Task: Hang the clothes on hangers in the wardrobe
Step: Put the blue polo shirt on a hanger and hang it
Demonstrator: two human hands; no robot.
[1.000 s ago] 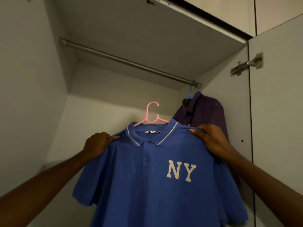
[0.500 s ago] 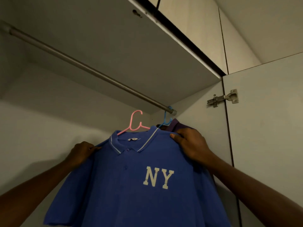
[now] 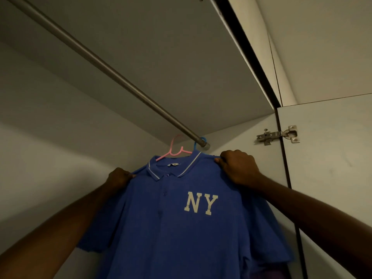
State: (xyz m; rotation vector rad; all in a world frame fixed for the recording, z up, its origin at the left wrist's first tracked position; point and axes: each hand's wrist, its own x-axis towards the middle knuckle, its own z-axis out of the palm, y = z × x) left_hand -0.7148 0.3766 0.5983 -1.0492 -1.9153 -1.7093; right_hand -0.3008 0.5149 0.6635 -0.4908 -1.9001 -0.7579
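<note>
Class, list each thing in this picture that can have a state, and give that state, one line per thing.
Blue polo shirt: on the pink hanger, held up by both shoulders.
Pink hanger: hook at the rail, not clearly over it.
Blue hanger: hooked on the rail.
Left hand: closed on the shirt.
Right hand: closed on the shirt.
Wardrobe door: open.

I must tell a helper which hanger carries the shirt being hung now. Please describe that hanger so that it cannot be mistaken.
Follow the metal rail down to its right end near the wardrobe's side wall. Just left of that end, a thin pink hanger rises from the collar of the blue NY polo shirt. Its only neighbour, the hook at the rail's tip, is blue.
</note>
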